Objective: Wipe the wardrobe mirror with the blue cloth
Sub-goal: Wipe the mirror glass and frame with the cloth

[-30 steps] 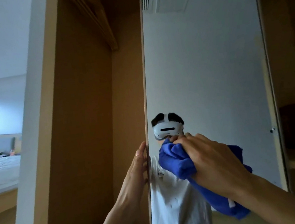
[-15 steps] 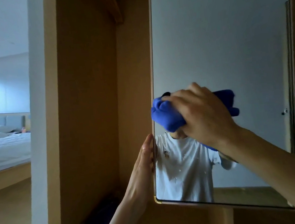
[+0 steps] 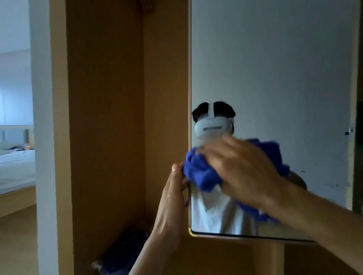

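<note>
Tall, flat, glossy mirror (image 3: 269,58), thin frame, rounded btm corner, on matte tan wood wardrobe (image 3: 110,123). Blue fuzzy cloth (image 3: 201,173), bunched, pressed on glass at mirror's 7 o'clock. Right grip (image 3: 244,170), blurred, curls round cloth; cloth bulges at its 9 o'clock. Left grip (image 3: 174,197) holds mirror's left edge.

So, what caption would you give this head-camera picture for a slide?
The right hand presses a bunched blue cloth on the tall wardrobe mirror while the left hand holds its edge.
</note>
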A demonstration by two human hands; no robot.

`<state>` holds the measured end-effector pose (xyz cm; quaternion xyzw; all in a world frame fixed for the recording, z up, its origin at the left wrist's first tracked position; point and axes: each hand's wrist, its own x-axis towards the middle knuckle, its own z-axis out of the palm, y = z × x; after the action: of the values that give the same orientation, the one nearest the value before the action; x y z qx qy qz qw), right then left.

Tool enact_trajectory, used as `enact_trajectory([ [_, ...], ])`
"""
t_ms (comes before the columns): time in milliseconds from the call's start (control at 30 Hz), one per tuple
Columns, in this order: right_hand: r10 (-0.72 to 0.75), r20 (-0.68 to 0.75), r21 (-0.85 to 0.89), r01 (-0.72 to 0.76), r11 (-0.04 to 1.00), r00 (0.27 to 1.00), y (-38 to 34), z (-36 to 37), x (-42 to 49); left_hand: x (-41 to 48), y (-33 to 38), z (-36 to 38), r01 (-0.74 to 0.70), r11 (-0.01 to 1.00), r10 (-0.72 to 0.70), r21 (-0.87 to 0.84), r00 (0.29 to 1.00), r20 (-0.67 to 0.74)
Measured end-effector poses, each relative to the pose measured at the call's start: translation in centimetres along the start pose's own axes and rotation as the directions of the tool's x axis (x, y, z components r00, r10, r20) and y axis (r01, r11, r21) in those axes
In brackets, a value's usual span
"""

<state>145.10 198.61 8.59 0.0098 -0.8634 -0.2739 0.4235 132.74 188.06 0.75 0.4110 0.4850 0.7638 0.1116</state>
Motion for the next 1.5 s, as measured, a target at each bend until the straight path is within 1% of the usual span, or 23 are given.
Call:
enact_trajectory([
  [100, 0.124, -0.108, -0.058, -0.131, 0.99, 0.986, 1.9, -1.7, 3.3, -0.1, -0.4, -0.4, 0.002, 0.998, -0.003, 0.056, 1.0, 0.025],
  [167, 0.119, -0.114, -0.08, -0.129, 0.988, 0.986, 1.9, -1.5, 3.5, -0.5, -0.8, -0.5, 0.022, 0.997, -0.024, 0.07, 0.999, 0.029],
  [233, 0.067, -0.063, -0.057, -0.07, 0.996, 0.996, 0.6, -0.2, 1.5, -0.8, -1.2, -0.7, 0.037, 0.998, -0.039, 0.056, 0.998, 0.043],
  [300, 0.012, 0.054, -0.044, -0.01, 0.999, 0.998, -1.5, 1.6, -1.9, -0.7, -1.3, -1.0, 0.057, 0.998, -0.059, 0.034, 0.997, 0.052],
  [367, -0.019, 0.177, 0.006, 0.018, 1.0, 0.984, -3.1, 2.8, -4.7, -0.7, -1.3, -1.0, 0.078, 0.997, -0.078, 0.012, 0.996, 0.05],
  [433, -0.038, 0.22, 0.053, 0.026, 0.998, 0.975, -3.3, 3.1, -5.4, -0.7, -1.5, -0.8, 0.087, 0.996, -0.087, 0.003, 0.995, 0.049],
  [500, -0.031, 0.185, 0.055, 0.021, 0.998, 0.982, -2.4, 2.6, -4.3, -0.8, -1.7, -0.6, 0.086, 0.996, -0.087, 0.005, 0.996, 0.036],
  [533, -0.004, 0.153, 0.033, -0.001, 0.999, 0.988, -1.7, 2.1, -3.2, -0.9, -1.8, -0.5, 0.082, 0.996, -0.082, 0.017, 0.996, 0.03],
  [600, 0.087, 0.031, -0.013, -0.087, 0.996, 0.996, 0.0, 0.7, -0.4, -0.9, -1.9, -0.5, 0.072, 0.996, -0.073, 0.044, 0.997, 0.027],
  [667, 0.162, -0.076, -0.031, -0.165, 0.986, 0.984, 1.1, -0.5, 2.1, -1.0, -1.8, -0.5, 0.087, 0.996, -0.087, 0.038, 0.996, 0.02],
  [700, 0.166, -0.103, -0.044, -0.171, 0.984, 0.981, 1.1, -0.8, 2.8, -1.0, -1.7, -0.5, 0.098, 0.995, -0.099, 0.03, 0.995, 0.016],
  [767, 0.117, -0.127, -0.085, -0.128, 0.988, 0.985, 0.4, -0.5, 2.7, -1.0, -1.7, -0.6, 0.105, 0.994, -0.105, 0.02, 0.994, 0.014],
  [833, 0.068, -0.065, -0.099, -0.075, 0.992, 0.996, -1.2, 0.8, 0.7, -0.9, -1.8, -0.6, 0.111, 0.994, -0.111, 0.006, 0.993, 0.027],
  [900, 0.065, 0.059, -0.056, -0.061, 0.997, 0.996, -2.8, 2.2, -1.8, -0.8, -1.7, -0.5, 0.122, 0.992, -0.121, -0.023, 0.992, 0.04],
  [967, 0.067, 0.158, 0.001, -0.068, 0.998, 0.985, -3.5, 3.2, -3.5, -0.9, -1.6, -0.3, 0.122, 0.991, -0.121, -0.062, 0.993, 0.012],
  [1067, 0.055, 0.166, 0.05, -0.064, 0.997, 0.985, -3.0, 3.4, -3.4, -0.9, -1.7, -0.1, 0.104, 0.994, -0.104, -0.046, 0.995, 0.002],
  [1133, 0.077, 0.12, 0.027, -0.081, 0.996, 0.99, -2.2, 2.8, -2.0, -0.9, -1.9, -0.1, 0.109, 0.994, -0.109, 0.01, 0.994, 0.0],
  [1167, 0.113, 0.069, 0.015, -0.114, 0.993, 0.991, -1.8, 2.4, -1.1, -1.0, -2.0, -0.1, 0.108, 0.993, -0.108, 0.037, 0.994, -0.008],
  [1233, 0.204, -0.053, 0.054, -0.202, 0.978, 0.977, -1.0, 1.6, 0.9, -0.9, -2.1, -0.3, 0.094, 0.992, -0.092, 0.081, 0.995, -0.031],
  [1300, 0.249, -0.135, 0.061, -0.243, 0.968, 0.959, -1.1, 1.1, 2.0, -0.8, -2.2, -0.4, 0.089, 0.992, -0.086, 0.093, 0.996, -0.034],
  [1333, 0.245, -0.141, 0.031, -0.243, 0.969, 0.959, -1.4, 1.2, 2.0, -0.9, -2.1, -0.4, 0.096, 0.992, -0.094, 0.079, 0.995, -0.029],
  [1400, 0.235, -0.071, -0.002, -0.236, 0.972, 0.969, -2.7, 2.0, 0.4, -1.0, -1.9, -0.4, 0.129, 0.991, -0.129, 0.04, 0.992, -0.006],
  [1500, 0.201, 0.104, 0.061, -0.208, 0.976, 0.974, -4.9, 3.4, -3.5, -1.0, -1.2, -0.2, 0.135, 0.99, -0.135, -0.028, 0.991, 0.001],
])
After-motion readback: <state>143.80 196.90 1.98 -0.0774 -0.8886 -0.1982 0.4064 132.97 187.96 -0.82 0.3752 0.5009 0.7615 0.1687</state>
